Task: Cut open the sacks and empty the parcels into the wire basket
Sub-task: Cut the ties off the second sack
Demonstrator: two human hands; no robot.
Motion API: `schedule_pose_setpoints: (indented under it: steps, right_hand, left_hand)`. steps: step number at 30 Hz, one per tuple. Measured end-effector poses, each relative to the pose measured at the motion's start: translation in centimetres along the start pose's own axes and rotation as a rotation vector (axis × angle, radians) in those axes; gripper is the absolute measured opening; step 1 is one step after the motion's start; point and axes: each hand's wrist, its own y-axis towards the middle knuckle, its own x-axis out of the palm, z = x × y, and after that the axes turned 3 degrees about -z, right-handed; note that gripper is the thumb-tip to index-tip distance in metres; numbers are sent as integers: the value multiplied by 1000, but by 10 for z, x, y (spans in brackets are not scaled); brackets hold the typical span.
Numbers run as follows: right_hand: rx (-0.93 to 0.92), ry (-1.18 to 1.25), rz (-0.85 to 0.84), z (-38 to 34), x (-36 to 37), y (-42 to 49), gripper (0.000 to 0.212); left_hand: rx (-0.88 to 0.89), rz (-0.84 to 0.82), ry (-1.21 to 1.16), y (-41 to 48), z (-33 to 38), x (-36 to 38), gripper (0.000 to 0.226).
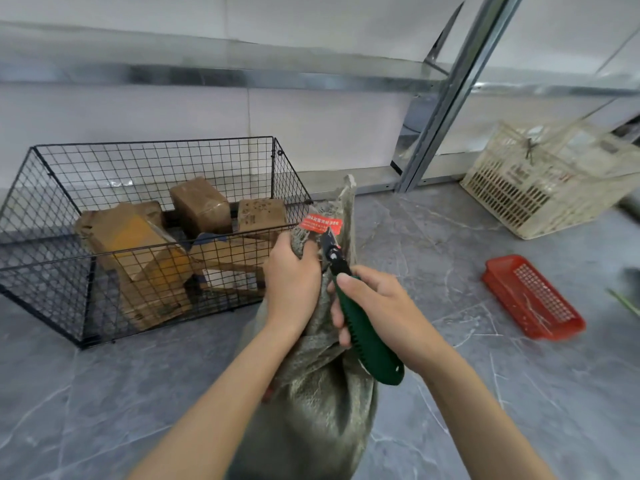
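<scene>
The chief danger is the blade [329, 241]: it points up into the bunched neck of the sack [322, 410], right beside the left hand [292, 271]. If the tough weave or its tie gives way suddenly, the edge could run into that hand. The left hand is clenched tight round the sack's neck, just under a red tag [320, 225]. The right hand [377, 306] is wrapped round the knife [363, 330], gripping its ribbed green handle with the thumb laid along the top. Whether the edge already touches the fabric is hard to tell, since the tip is small and lies against the tag. Too deep a cut could also nick whatever is packed inside. The sack is coarse grey-green woven plastic, limp and creased, and stands upright on the floor [450, 393] just beside the near right corner of the wire basket [156, 157]. It looks likely to sag or tip if the neck is let go. The basket is a black box of thin square mesh, set near the floor's far edge by the wall. It holds boxy brown taped parcels [201, 206] piled unevenly. The floor is smooth grey veined tile, on which the sack could easily slide.
</scene>
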Motion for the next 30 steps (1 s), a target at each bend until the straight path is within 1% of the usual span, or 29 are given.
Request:
schedule_pose_setpoints:
  steps: [4, 9, 12, 16, 18, 21, 23, 25, 27, 30]
  right_hand:
    - [78, 66, -64, 2, -1, -2, 24]
    - [161, 190, -109, -2, -3, -6, 23]
    - [170, 228, -90, -3, -3, -7, 22]
    - [147, 256, -26, -4, -3, -5, 21]
    - [123, 203, 28, -3, -1, -4, 20]
    - [54, -19, 132, -2, 3, -3, 17]
    - [27, -101, 183, -3, 5, -1, 19]
    - [50, -117, 206, -5, 6, 0, 23]
    - [80, -90, 218, -6, 7, 0, 26]
    - [62, -53, 260, -6, 10, 3, 29]
  left_hand:
    - [102, 17, 67, -2, -1, 2, 11]
    - [230, -4, 108, -4, -6, 4, 13]
    - [271, -30, 122, -7, -5, 5, 14]
    - [277, -49, 125, -10, 0, 3, 11]
    - [265, -62, 133, -11, 1, 2, 11]
    - [247, -73, 170, -10, 2, -1, 15]
    - [243, -92, 195, -10, 3, -4, 19]
    - [262, -110, 237, -9, 2, -7, 20]
    - [319, -116, 293, -9, 0, -9, 19]
    - [402, -116, 388, -10, -1, -13, 21]
